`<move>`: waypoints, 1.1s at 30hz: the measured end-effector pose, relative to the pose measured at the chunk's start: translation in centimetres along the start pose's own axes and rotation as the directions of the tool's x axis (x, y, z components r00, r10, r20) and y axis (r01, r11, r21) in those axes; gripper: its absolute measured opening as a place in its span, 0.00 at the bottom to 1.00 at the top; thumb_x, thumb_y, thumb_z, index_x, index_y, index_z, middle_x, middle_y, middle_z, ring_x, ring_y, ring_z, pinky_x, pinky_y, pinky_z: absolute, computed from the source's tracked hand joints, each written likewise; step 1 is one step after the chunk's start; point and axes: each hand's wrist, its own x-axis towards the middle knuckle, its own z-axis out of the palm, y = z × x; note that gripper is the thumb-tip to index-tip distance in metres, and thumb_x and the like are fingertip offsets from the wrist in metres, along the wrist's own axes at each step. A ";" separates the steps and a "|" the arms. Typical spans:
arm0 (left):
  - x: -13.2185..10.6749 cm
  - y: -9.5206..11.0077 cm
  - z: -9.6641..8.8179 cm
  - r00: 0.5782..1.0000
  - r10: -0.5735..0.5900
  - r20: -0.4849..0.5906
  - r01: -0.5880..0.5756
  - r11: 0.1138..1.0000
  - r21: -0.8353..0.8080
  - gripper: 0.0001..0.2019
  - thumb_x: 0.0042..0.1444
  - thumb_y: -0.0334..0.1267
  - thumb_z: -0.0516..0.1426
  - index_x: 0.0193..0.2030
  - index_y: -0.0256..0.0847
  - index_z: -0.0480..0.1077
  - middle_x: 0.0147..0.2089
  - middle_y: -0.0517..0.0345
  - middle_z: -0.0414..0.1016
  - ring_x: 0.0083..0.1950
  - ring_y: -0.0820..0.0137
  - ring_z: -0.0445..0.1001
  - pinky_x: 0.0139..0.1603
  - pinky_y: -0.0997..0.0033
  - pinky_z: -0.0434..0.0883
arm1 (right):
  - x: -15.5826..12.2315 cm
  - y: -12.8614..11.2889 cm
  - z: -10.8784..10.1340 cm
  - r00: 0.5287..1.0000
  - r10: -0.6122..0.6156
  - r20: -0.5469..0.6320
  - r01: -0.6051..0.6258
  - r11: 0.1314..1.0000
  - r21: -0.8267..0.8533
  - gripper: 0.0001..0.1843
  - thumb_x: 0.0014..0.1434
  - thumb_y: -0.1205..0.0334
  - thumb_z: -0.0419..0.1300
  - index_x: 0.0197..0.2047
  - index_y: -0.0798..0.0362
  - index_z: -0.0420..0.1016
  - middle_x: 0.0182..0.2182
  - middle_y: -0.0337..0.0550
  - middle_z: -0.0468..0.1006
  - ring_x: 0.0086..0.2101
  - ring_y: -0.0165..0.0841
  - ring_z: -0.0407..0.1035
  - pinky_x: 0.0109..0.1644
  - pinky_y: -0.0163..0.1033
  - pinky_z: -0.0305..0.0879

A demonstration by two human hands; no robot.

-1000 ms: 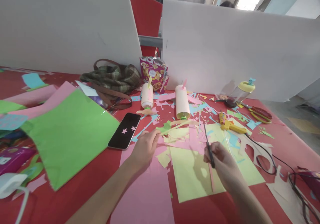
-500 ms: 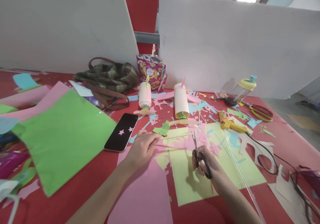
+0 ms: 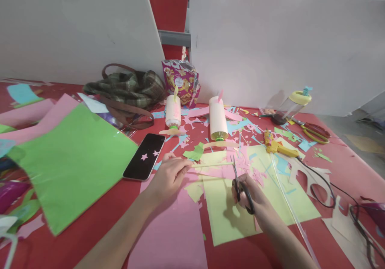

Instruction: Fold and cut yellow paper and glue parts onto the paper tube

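Observation:
Between the fingertips of my left hand (image 3: 171,174) is one end of a thin pale-yellow paper strip (image 3: 212,165), which stretches level to the right. My right hand (image 3: 251,193) grips black-handled scissors (image 3: 235,170) with the blades pointing away from me. The strip's far end lies at the blades, which look slightly parted. Below are a pale-yellow sheet (image 3: 228,217) and a pink sheet (image 3: 171,237). Beyond the hands stand two cream paper-wrapped bottles, a larger one (image 3: 218,118) and a smaller one (image 3: 173,110).
A phone (image 3: 143,158) with pink stars on it lies left of my left hand, beside a large green sheet (image 3: 81,160). A yellow glue gun (image 3: 279,148) with a black cord rests at right. Pliers (image 3: 314,130), a plaid bag (image 3: 126,88) and a snack bag (image 3: 181,82) sit farther back among paper scraps.
The camera view has tilted down slightly. Both hands keep nearly the same place, with the strip's right end still at the scissor blades.

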 end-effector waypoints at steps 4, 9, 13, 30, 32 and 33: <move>0.0 0.1 -0.1 1.000 -0.001 -0.001 0.001 1.000 -0.023 0.10 0.56 0.35 0.45 0.30 0.42 0.66 0.25 0.63 0.71 0.28 0.72 0.66 0.39 0.68 0.61 | 0.0 0.0 -0.1 0.999 -0.002 0.039 0.001 1.000 0.008 0.20 0.49 0.42 0.51 0.30 0.50 0.53 0.23 0.36 0.61 0.23 0.27 0.54 0.22 0.30 0.51; 0.0 -0.1 0.0 1.000 -0.002 0.011 0.002 0.999 -0.049 0.10 0.56 0.34 0.45 0.30 0.42 0.66 0.26 0.63 0.71 0.28 0.73 0.65 0.41 0.67 0.60 | -0.1 0.0 -0.2 0.999 0.005 0.038 -0.006 1.000 0.021 0.18 0.50 0.45 0.53 0.31 0.51 0.54 0.25 0.37 0.62 0.25 0.27 0.55 0.23 0.31 0.52; 0.0 0.0 0.0 1.000 -0.014 0.021 0.014 0.999 -0.033 0.10 0.56 0.33 0.45 0.31 0.41 0.66 0.27 0.62 0.72 0.29 0.72 0.66 0.40 0.68 0.60 | 0.0 0.0 -0.2 0.999 0.013 0.036 -0.013 1.000 0.022 0.18 0.50 0.45 0.53 0.30 0.50 0.54 0.23 0.36 0.61 0.24 0.27 0.55 0.24 0.31 0.53; 0.1 0.1 -0.2 0.991 -0.098 0.090 0.105 0.991 -0.083 0.11 0.57 0.37 0.45 0.31 0.41 0.66 0.27 0.62 0.71 0.32 0.70 0.63 0.39 0.69 0.59 | 0.0 0.7 0.2 0.994 0.062 -0.088 -0.053 0.993 0.102 0.16 0.50 0.52 0.56 0.25 0.51 0.51 0.16 0.29 0.61 0.18 0.24 0.58 0.23 0.31 0.54; 0.1 0.0 -0.2 0.985 -0.141 0.101 0.152 0.982 -0.112 0.11 0.57 0.39 0.44 0.33 0.42 0.67 0.28 0.60 0.71 0.34 0.68 0.63 0.38 0.70 0.59 | 0.0 0.7 0.2 0.990 0.073 -0.121 -0.060 0.992 0.109 0.16 0.51 0.53 0.55 0.26 0.51 0.51 0.14 0.28 0.60 0.17 0.23 0.58 0.22 0.30 0.54; 0.1 0.0 -0.2 0.981 -0.161 0.107 0.174 0.976 -0.131 0.12 0.57 0.40 0.44 0.34 0.42 0.67 0.29 0.60 0.71 0.35 0.68 0.62 0.38 0.70 0.59 | 0.1 0.7 0.2 0.988 0.071 -0.141 -0.055 0.992 0.115 0.15 0.51 0.52 0.55 0.26 0.51 0.51 0.14 0.28 0.60 0.17 0.23 0.57 0.21 0.30 0.53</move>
